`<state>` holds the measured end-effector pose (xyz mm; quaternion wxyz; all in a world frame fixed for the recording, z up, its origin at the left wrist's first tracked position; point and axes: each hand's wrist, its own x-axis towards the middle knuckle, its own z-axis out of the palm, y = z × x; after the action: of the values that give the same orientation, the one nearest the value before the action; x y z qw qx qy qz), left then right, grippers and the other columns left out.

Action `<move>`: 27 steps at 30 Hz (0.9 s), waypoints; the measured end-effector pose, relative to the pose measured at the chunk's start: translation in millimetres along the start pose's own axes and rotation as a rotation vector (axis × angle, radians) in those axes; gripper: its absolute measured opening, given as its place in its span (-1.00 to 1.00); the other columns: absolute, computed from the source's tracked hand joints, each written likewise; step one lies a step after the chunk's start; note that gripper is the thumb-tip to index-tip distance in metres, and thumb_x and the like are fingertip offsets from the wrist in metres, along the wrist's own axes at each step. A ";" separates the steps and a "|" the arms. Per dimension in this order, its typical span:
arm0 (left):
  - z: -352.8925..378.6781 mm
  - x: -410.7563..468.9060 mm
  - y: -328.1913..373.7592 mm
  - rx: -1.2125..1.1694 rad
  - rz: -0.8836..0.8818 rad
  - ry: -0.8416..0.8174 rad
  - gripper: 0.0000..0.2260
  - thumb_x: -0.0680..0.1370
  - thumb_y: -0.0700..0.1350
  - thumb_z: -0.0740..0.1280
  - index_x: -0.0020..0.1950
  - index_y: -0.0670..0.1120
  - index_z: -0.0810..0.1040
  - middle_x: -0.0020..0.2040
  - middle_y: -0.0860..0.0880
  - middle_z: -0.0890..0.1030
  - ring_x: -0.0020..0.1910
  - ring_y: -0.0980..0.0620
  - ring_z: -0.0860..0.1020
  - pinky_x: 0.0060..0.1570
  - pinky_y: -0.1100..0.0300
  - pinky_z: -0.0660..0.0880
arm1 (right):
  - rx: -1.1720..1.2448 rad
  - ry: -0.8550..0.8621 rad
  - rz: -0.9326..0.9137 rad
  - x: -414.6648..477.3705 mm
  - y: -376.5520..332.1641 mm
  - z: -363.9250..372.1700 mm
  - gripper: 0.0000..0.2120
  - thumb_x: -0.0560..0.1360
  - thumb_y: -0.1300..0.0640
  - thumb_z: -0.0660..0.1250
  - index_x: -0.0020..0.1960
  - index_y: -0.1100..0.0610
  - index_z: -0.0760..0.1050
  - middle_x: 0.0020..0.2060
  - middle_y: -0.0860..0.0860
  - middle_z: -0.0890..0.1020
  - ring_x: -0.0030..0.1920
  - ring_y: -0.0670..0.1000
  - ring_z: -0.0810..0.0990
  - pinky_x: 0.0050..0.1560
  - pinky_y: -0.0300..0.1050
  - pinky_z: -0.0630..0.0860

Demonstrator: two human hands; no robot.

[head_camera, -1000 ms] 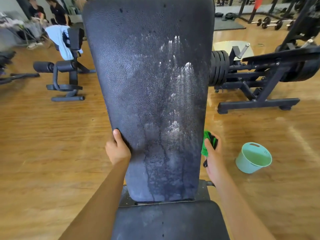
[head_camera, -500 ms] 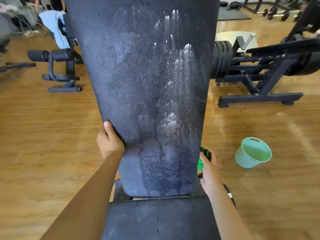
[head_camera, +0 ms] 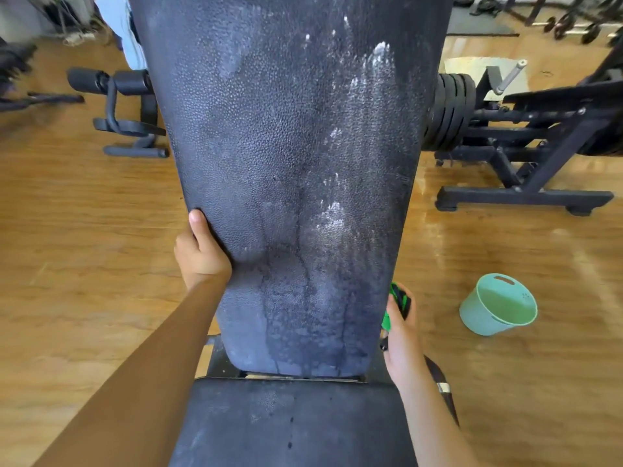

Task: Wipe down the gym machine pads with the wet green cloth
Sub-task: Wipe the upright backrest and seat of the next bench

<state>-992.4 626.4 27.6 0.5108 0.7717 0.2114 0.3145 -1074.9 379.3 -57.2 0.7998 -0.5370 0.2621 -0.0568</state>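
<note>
Wooden floor [head_camera: 84, 230] surrounds the wet back pad [head_camera: 296, 170]; left hand [head_camera: 202, 254] grips its left edge, fingers hidden behind; right hand [head_camera: 403, 338] curls its fingers round the green cloth [head_camera: 398, 298] beside the pad's right edge

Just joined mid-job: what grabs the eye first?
The tall black textured back pad fills the centre, streaked with white residue. The left hand grips its left edge, the right hand holds a green cloth by its right edge; a mint-green bucket sits on the floor right.
</note>
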 end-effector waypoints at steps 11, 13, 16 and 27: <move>0.9 0.3 -1.7 -0.030 -0.010 0.009 -0.48 0.55 0.20 -0.07 -0.21 -0.20 0.40 -0.10 -0.44 0.52 -0.10 -0.33 0.46 -0.16 -0.10 0.32 | 0.133 -0.036 0.052 0.1 -14.9 1.7 -0.79 0.61 0.24 0.22 0.09 -0.04 0.53 -0.03 0.04 0.67 -0.08 0.03 0.64 -0.20 -0.11 0.56; 0.5 -0.5 -0.9 -0.035 -0.025 0.012 -0.44 0.55 0.20 -0.06 -0.20 -0.26 0.43 -0.08 -0.45 0.52 -0.09 -0.34 0.46 -0.15 -0.10 0.32 | 0.226 -0.091 -0.036 3.0 -38.3 10.2 -0.78 0.61 0.26 0.19 0.12 0.00 0.51 -0.07 -0.02 0.69 -0.11 -0.04 0.66 -0.22 -0.18 0.59; 0.1 -0.8 0.9 -0.030 -0.025 -0.002 -0.49 0.55 0.20 -0.07 -0.24 -0.21 0.37 -0.11 -0.45 0.51 -0.15 -0.32 0.43 -0.16 -0.10 0.31 | 0.222 -0.086 -0.057 4.6 -37.1 11.2 -0.78 0.61 0.22 0.21 0.18 -0.01 0.49 0.01 -0.04 0.67 -0.04 -0.06 0.65 -0.19 -0.24 0.59; 3.0 0.0 -3.5 -0.046 -0.060 0.006 -0.53 0.62 0.14 -0.04 -0.21 -0.18 0.41 -0.23 -0.09 0.47 -0.19 -0.02 0.35 -0.16 0.10 0.25 | -0.034 0.114 0.321 -6.2 88.9 -41.9 -0.80 0.60 0.19 0.27 0.06 -0.11 0.52 0.17 0.10 0.60 0.19 0.14 0.57 -0.05 -0.05 0.52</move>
<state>-990.4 625.8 23.6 0.5368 0.7521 0.2288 0.3063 -1117.3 383.9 -146.0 0.7731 -0.4978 0.3904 0.0460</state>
